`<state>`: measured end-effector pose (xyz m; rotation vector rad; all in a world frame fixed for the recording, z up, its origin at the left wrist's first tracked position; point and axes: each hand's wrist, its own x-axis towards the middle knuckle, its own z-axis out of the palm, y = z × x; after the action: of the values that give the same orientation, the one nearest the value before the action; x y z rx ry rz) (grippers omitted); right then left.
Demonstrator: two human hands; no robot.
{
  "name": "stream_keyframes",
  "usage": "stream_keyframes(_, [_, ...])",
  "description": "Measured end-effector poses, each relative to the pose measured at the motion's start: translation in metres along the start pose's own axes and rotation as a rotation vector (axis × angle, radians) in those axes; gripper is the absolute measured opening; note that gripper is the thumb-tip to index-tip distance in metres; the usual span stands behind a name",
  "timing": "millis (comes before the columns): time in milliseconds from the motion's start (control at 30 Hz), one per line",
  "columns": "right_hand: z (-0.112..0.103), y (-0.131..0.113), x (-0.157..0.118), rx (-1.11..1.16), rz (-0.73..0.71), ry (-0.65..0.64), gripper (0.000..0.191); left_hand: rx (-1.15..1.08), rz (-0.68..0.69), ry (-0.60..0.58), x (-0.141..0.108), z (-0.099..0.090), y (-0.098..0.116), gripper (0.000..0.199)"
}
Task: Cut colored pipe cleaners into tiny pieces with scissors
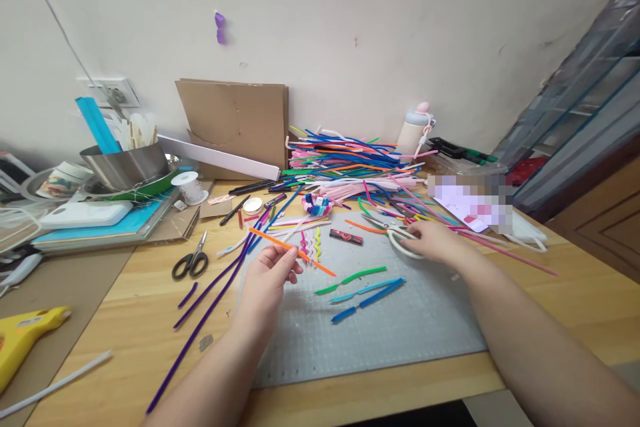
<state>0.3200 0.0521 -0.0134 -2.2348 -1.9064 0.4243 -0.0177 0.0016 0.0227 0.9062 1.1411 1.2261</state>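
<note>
My left hand (277, 270) is closed, pinching an orange pipe cleaner (267, 236) between thumb and fingers above the grey cutting mat (425, 320). My right hand (433, 240) is on the pale handles of a pair of scissors (404, 243), its fingers curled at the loops. The scissor blades point left toward the pile. On the mat between my hands lie a green pipe cleaner piece (353, 278), a light blue one (357, 292) and a darker blue one (370, 299), each with narrowed spots. Zigzag-bent pieces (311, 245) lie just behind my left hand.
A heap of coloured pipe cleaners (345, 160) fills the back. Black-handled scissors (193, 262) and long purple pipe cleaners (200, 330) lie left of the mat. A yellow glue gun (25, 340) is at far left, a metal bowl (125, 167) behind. A bottle (415, 133) stands back right.
</note>
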Motion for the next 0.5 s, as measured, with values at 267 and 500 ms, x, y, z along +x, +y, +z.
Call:
stream_keyframes(267, [-0.029, -0.009, -0.018, 0.518, -0.075, -0.009, 0.048, 0.035, 0.042, -0.022, 0.007, -0.002, -0.005, 0.024])
stream_keyframes(500, [-0.037, -0.063, -0.046, 1.132, -0.453, -0.117, 0.056, 0.031, 0.053, -0.098, 0.004, 0.006, 0.012, 0.023])
